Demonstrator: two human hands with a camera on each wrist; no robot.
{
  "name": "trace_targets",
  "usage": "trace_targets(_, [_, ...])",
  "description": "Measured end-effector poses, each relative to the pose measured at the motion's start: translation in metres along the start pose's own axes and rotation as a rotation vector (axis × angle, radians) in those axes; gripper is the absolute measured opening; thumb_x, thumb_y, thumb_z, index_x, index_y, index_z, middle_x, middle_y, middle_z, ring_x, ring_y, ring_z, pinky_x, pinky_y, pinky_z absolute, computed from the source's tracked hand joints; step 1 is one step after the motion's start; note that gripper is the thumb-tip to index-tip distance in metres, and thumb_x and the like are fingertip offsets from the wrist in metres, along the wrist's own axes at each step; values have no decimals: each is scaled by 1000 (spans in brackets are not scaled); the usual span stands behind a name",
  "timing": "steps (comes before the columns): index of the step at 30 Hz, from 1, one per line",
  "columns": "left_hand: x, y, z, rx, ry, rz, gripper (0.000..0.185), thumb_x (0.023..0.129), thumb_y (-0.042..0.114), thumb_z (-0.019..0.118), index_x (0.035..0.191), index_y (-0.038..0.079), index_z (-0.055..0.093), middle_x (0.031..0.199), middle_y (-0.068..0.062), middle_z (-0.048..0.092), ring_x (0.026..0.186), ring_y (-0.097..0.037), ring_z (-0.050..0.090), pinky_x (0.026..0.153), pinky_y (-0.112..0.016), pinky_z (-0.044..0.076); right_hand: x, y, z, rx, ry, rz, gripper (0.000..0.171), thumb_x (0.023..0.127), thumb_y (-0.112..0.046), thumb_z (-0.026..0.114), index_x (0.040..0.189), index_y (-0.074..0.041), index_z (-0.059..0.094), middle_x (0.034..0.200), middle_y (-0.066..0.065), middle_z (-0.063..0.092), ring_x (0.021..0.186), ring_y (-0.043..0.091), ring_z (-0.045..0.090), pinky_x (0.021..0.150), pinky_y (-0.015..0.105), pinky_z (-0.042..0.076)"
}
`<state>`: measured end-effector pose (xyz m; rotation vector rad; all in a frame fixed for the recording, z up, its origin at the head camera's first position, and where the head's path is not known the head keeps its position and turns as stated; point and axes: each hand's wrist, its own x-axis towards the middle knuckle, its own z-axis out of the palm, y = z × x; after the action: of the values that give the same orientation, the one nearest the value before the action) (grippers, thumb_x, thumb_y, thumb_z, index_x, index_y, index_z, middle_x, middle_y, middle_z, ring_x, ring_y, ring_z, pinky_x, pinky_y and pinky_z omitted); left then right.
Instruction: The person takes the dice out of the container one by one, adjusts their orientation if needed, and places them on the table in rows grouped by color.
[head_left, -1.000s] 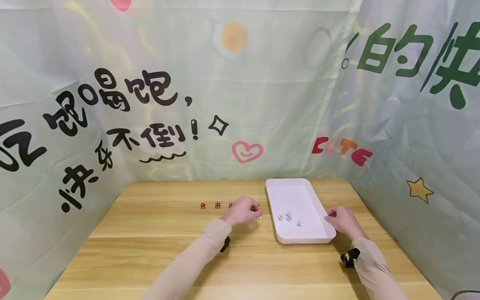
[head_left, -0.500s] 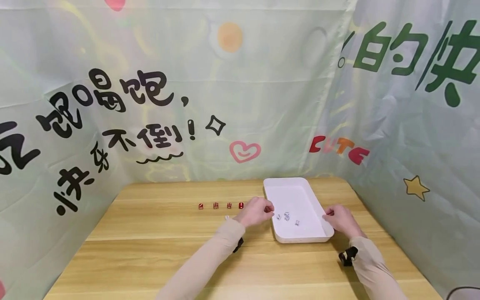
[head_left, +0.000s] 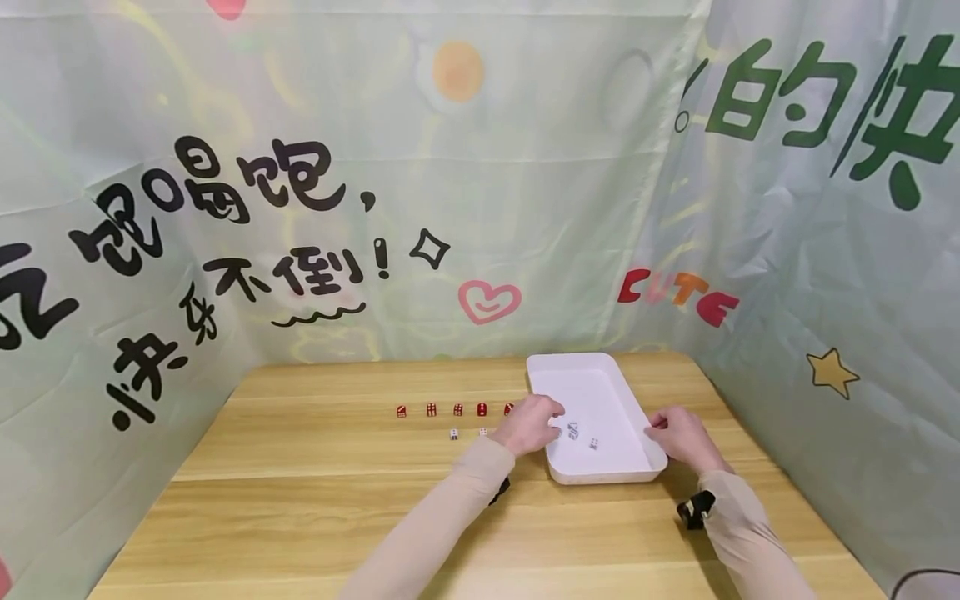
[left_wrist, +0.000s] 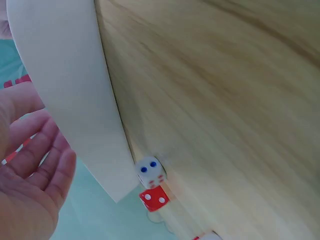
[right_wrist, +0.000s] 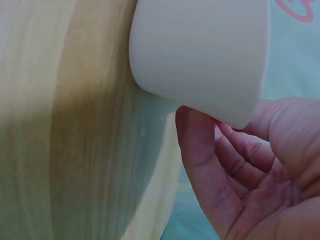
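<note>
My left hand [head_left: 527,425] reaches over the near left wall of a white tray [head_left: 607,472], thumb and fingers apart. White dice [head_left: 573,431] lie in the tray just past its fingertips; whether one sits between them is hidden. In the left wrist view the palm [left_wrist: 30,200] shows behind the tray wall [left_wrist: 75,100]. Outside that wall stand a white die [left_wrist: 150,171] and a red die [left_wrist: 155,198]. At the tray's right side, my right hand [head_left: 686,437] grips the rim, thumb and fingers on either side of the wall [right_wrist: 205,60] in the right wrist view.
Left of the tray runs a row of several red dice [head_left: 458,410] on the wooden table [head_left: 300,500]. White dice [head_left: 453,434] stand in front of them, partly covered by my left hand. Printed cloth [head_left: 375,208] encloses the table's back and sides.
My left hand has moved right, from the white die it had at the row to inside the tray's edge, uncovering more red and white dice. The right hand stays on the rim.
</note>
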<state>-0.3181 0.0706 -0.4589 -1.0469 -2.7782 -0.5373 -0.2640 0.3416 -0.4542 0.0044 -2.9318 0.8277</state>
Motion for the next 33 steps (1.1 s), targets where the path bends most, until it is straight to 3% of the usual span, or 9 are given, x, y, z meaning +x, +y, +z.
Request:
trace_targets(8, [6,12,5,236,-106,13,7,83,9,72,88,14,74,86,1,70,78,-12,63,76,-23,52,-1,1,1,15,-5,-4,12,87,-7,65,88,5,68,79,10,65,70,20,55,61,30,44])
trace_targets(14, [10,15,7,320,-123,1,9,85,9,71,90,16,74,86,2,71,76,-11,62,75,-23,52,-1,0,0,15,3,-17,12,87,-7,65,87,5,67,78,10,65,69,20,55,60,30,45])
trace_targets(24, [10,18,10,344,-144,-58,11,85,11,70,92,20,72,88,4,72,84,-11,65,98,-32,46,-2,-2,0,20,-1,-10,12,87,-6,65,88,6,66,78,11,65,69,21,55,59,30,45])
trace_targets(29, [11,17,10,325,-139,-62,11,85,11,71,92,20,73,86,5,72,82,-10,63,98,-31,46,0,-2,0,21,2,-9,12,87,-6,66,88,5,67,79,11,65,69,20,55,60,30,45])
trace_targets(33, [9,16,11,324,-105,-19,13,85,10,71,93,19,74,87,4,72,80,-10,63,89,-26,50,-1,0,0,16,-1,-10,12,87,-7,66,88,5,67,80,11,65,70,20,55,61,30,45])
